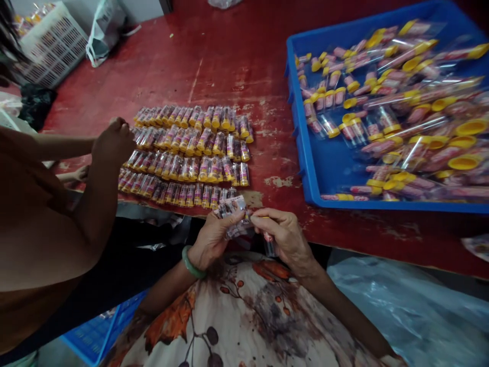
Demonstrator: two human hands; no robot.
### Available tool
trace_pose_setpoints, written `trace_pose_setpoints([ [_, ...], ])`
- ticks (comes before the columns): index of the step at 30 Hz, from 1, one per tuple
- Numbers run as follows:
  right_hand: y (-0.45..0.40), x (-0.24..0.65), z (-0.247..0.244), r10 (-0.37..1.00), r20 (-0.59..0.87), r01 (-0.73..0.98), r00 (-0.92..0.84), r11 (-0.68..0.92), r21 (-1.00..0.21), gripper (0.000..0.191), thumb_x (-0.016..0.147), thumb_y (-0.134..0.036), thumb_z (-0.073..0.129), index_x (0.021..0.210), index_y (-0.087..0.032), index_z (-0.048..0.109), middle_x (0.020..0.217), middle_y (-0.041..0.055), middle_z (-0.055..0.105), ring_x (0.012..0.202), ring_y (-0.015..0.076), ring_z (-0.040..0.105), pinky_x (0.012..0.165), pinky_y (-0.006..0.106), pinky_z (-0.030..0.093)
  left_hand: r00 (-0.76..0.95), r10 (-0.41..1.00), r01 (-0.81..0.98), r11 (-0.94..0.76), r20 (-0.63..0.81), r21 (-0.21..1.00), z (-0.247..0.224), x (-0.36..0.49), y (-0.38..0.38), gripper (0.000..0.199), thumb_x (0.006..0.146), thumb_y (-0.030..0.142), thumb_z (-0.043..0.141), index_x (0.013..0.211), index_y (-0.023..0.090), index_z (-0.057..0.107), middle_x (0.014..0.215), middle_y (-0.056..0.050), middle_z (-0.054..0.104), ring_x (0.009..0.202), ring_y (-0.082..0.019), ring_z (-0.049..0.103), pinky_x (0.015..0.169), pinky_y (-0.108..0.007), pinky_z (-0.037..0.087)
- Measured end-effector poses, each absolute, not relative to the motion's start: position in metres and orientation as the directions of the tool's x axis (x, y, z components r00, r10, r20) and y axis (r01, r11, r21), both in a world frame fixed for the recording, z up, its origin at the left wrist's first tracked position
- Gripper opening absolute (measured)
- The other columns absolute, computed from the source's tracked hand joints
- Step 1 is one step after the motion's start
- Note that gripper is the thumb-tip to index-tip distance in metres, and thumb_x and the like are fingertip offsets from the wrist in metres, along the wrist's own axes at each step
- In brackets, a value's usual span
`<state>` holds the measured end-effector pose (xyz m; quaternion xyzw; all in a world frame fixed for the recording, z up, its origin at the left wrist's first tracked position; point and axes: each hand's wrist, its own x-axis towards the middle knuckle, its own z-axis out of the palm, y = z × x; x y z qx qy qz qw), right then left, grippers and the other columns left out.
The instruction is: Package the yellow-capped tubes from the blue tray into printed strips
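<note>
Yellow-capped clear plastic tube (pixel 269 243) is pinched in my right hand (pixel 286 232), whitish printed sheets (pixel 233 205) in my left hand (pixel 212 237); labelling seems underway, needing alignment next.

The blue tray (pixel 326 176) runs past the right edge, its loose tubes (pixel 468 127) blurred. We cannot read the tiny print on the rowed tubes (pixel 185 168). Our right hand (pixel 284 237) hides part of a clear tube (pixel 269 246). The left edge cuts off our co-worker (pixel 42 219); the top edge, a plastic bag (pixel 224 3).
</note>
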<state>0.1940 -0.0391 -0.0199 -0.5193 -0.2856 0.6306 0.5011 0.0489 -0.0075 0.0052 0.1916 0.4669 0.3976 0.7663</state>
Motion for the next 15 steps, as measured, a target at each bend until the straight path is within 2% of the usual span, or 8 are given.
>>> trace_pose_setpoints([
  [5,-0.0437,0.1986,-0.026,0.934,-0.35,-0.216,0.07,-0.328,-0.92,0.03,0.067,-0.044,0.08,0.078,-0.017,0.074,0.058,-0.0015,0.058,0.046,0.0077,0.04,0.043,0.022,0.029,0.154,0.83,-0.423,0.546,-0.536,0.723,0.0038,0.0482,-0.0073,0.028,0.057,0.019,0.089,0.081,0.015,0.073,0.082,-0.002,0.075,0.072,-0.014,0.068,0.075,-0.028,0.054],
  [9,-0.0449,0.1944,-0.0241,0.94,-0.332,-0.182,0.079,-0.313,-0.932,0.024,0.065,-0.039,0.079,0.072,-0.017,0.072,0.054,-0.003,0.053,0.045,0.0077,0.038,0.043,0.022,0.027,0.091,0.856,-0.398,0.5,-0.509,0.769,0.0008,0.0506,-0.0106,0.032,0.054,0.02,0.09,0.082,0.015,0.074,0.08,-0.001,0.074,0.069,-0.013,0.066,0.072,-0.026,0.053],
  [15,-0.0381,0.1965,-0.0252,0.941,-0.325,-0.183,0.094,-0.305,-0.935,0.022,0.064,-0.039,0.077,0.067,-0.018,0.072,0.05,-0.0039,0.05,0.044,0.0079,0.035,0.043,0.023,0.025,0.158,0.815,-0.37,0.572,-0.557,0.732,0.0038,0.0472,-0.0131,0.036,0.055,0.027,0.091,0.084,0.013,0.073,0.076,-0.003,0.073,0.062,-0.013,0.064,0.062,-0.026,0.053],
])
